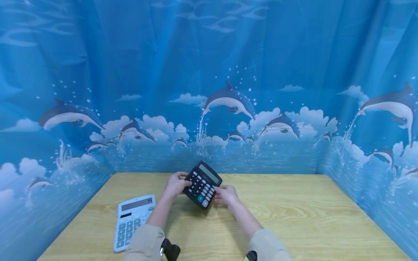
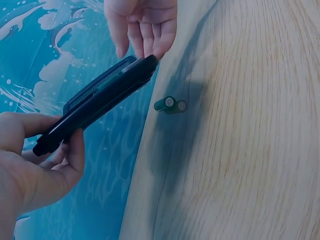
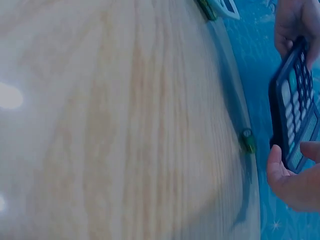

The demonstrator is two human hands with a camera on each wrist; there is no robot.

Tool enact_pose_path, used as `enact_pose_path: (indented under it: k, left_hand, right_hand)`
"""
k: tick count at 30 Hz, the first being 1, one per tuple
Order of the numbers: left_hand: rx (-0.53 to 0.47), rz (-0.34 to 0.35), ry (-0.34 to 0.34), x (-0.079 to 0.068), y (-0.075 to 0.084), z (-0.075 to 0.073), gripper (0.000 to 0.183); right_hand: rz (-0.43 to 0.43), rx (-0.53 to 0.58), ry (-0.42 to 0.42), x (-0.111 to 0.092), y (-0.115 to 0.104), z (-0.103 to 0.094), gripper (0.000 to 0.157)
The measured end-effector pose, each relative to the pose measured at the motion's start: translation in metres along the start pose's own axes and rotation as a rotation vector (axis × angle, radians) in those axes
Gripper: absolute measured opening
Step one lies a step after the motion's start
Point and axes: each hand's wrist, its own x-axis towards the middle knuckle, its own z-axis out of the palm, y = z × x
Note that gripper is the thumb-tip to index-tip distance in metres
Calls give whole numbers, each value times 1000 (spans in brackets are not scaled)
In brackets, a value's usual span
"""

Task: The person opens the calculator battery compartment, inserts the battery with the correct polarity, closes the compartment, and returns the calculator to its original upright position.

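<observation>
A black calculator [image 1: 203, 185] with white and teal keys is held tilted above the table, its screen end up. My left hand [image 1: 177, 186] pinches its left edge between thumb and fingers; the left wrist view shows the thumb on one face and fingers on the other. On the opposite edge, my right hand [image 1: 226, 194] grips it, with thumb and fingers on either side in the right wrist view. Below the calculator a small green battery [image 2: 165, 103] lies on the table near its far edge.
A light blue calculator [image 1: 134, 211] lies on the wooden table [image 1: 294, 210] at the left, partly covered by the left forearm. Beside it is a green object [image 3: 206, 10]. A blue dolphin-print curtain [image 1: 209, 72] surrounds the table's back and sides.
</observation>
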Motion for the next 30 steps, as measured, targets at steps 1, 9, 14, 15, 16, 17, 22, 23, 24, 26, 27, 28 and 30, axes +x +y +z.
enact_pose_path:
  k: [1,9,14,15,16,17,22,23,24,26,27,28,30]
  left_hand:
    - [-10,-4,-12,0,0,0,45]
    - [-10,-37,-79,-1,1,0,46]
    - [-8,-4,-115,-2,2,-1,45]
    - [-6,3,-123,-2,2,-1,44]
    - [2,10,-131,-2,2,-1,44]
    - [8,11,-138,-2,3,-1,43]
    - [78,38,-195,-4,9,1,44]
    - [98,45,-205,-5,11,2,44]
    - [121,59,-215,-7,13,3,44]
    - [153,88,-239,-10,16,6,45]
    - [167,99,-248,-12,19,7,45]
    - [176,109,-257,-14,20,9,45]
    - [185,126,-274,-17,24,12,44]
  right_hand:
    - [-2,2,12,1,0,-3,48]
    - [-48,-41,35,6,-2,-24,39]
    - [-64,-108,4,7,-3,-36,24]
    - [-62,-114,-4,7,-3,-38,21]
    - [-63,-118,-12,6,-5,-40,19]
    - [-66,-122,-23,5,-6,-43,16]
    - [-124,-156,-123,2,-8,-61,11]
    - [-138,-173,-148,2,-7,-66,10]
    - [-153,-188,-168,1,-7,-70,11]
    - [-184,-229,-196,-2,-9,-78,14]
    - [-195,-252,-200,-3,-9,-81,15]
    - [-205,-277,-197,-5,-10,-84,17]
    - [-221,-323,-181,-8,-12,-90,19]
